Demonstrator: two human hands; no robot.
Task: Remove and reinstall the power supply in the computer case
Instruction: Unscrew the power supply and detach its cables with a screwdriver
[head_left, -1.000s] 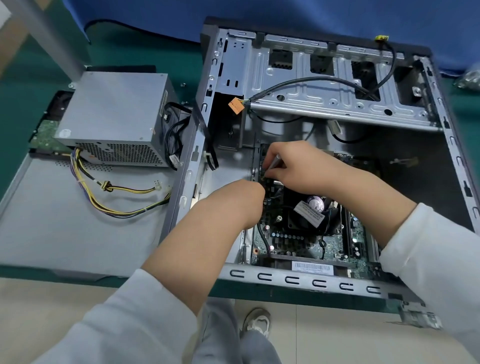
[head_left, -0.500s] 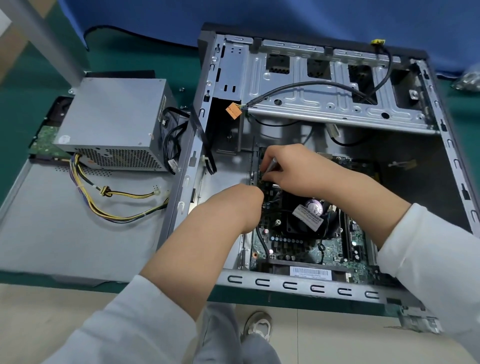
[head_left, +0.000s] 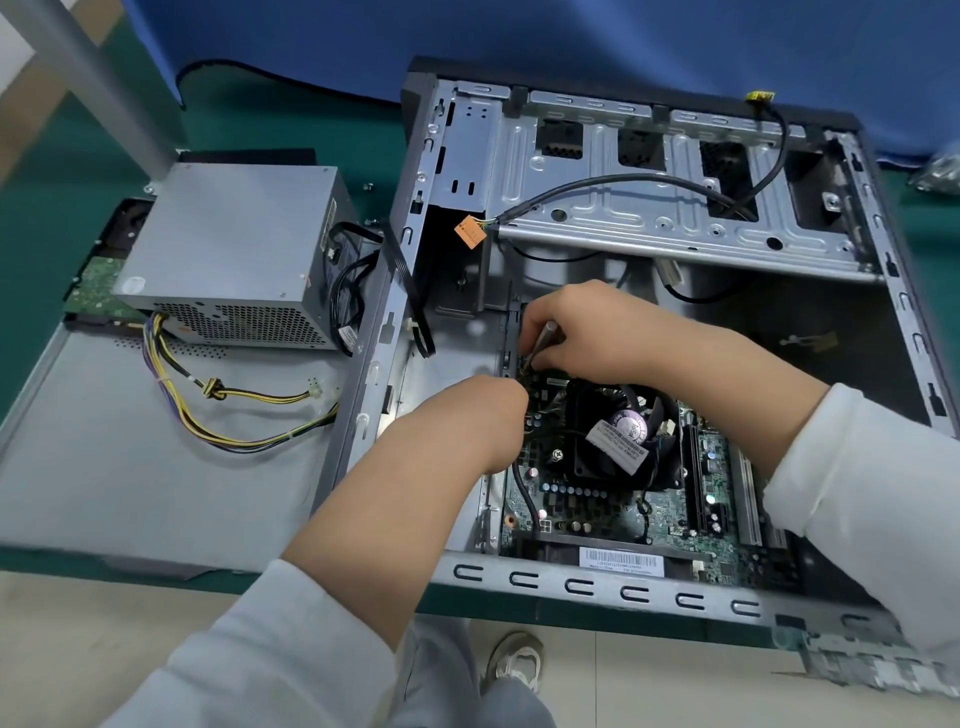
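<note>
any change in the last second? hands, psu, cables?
Nothing visibly changed. Both hands stay at the motherboard's upper-left corner, the right hand still gripping a thin metal tool, the left hand beside it. The power supply remains outside the case on the side panel.

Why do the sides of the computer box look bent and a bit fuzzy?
Head view: the wide-angle lens bows the computer case edges; head view: the far right rim and lower-right corner smear with blur, while the right hand and fan look sharper.
</note>
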